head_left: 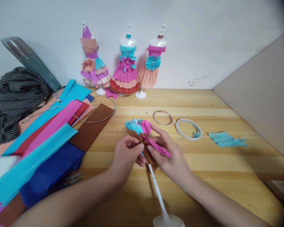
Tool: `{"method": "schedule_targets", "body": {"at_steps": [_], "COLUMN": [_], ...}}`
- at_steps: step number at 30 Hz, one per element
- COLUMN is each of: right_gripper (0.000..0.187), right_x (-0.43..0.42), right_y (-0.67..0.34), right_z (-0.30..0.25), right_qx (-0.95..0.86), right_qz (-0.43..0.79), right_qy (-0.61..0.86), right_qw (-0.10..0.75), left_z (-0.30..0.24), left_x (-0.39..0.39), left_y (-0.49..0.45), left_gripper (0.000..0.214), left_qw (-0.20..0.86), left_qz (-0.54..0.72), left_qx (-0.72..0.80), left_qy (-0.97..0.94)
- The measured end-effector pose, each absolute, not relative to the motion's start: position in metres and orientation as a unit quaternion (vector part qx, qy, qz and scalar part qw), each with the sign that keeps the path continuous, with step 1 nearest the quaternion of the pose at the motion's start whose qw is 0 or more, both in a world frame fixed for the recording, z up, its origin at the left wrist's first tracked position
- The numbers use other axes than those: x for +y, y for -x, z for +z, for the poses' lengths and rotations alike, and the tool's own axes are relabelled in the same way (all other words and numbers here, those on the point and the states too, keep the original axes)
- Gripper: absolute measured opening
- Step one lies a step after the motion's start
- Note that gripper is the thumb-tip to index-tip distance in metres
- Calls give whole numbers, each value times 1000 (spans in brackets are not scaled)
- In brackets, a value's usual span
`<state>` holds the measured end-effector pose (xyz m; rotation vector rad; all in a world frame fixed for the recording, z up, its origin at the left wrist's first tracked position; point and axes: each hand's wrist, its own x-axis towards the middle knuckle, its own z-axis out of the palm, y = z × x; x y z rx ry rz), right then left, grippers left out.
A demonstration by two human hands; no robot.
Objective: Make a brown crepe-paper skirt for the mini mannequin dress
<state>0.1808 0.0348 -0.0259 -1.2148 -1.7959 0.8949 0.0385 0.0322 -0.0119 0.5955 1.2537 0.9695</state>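
A small dress-form mannequin lies tilted in front of me, its white stand [159, 192] pointing toward me. It wears a brown pleated paper skirt [145, 154], with turquoise pleated paper [134, 126] and pink paper [146, 126] at the far end. My left hand [127, 154] pinches the brown skirt between thumb and fingers. On the other side, my right hand [169, 153] is closed round a loose pink paper strip [158, 147] against the skirt, index finger stretched toward the pink paper. The fingertips under the skirt are partly hidden.
Three dressed mannequins [127, 67] stand by the wall. At left lie coloured paper sheets [49, 126], scissors [73, 180], a cable [92, 121] and striped cloth [19, 91]. Two tape rolls [188, 129] and a turquoise scrap [223, 139] lie on the right.
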Motion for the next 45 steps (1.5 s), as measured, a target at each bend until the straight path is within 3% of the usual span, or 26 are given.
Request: {"method": "schedule_targets", "body": {"at_steps": [9, 18, 38, 45], "right_gripper": [63, 56, 46, 50], "right_x": [34, 37, 35, 33], "right_y": [-181, -182, -178, -179], "right_z": [-22, -25, -24, -24], "right_qx": [-753, -734, -737, -749], "right_qz": [303, 305, 319, 292], "right_qy": [471, 471, 467, 466], "right_qw": [345, 382, 371, 369], "left_z": [-16, -14, -21, -22], "left_x": [35, 36, 44, 41], "left_y": [-34, -29, -30, -31], "left_gripper": [17, 22, 17, 20], "left_qw": [660, 679, 671, 684], "left_qz": [391, 394, 328, 331], "left_qx": [572, 560, 592, 568], "left_qy": [-290, -264, -303, -315]}}
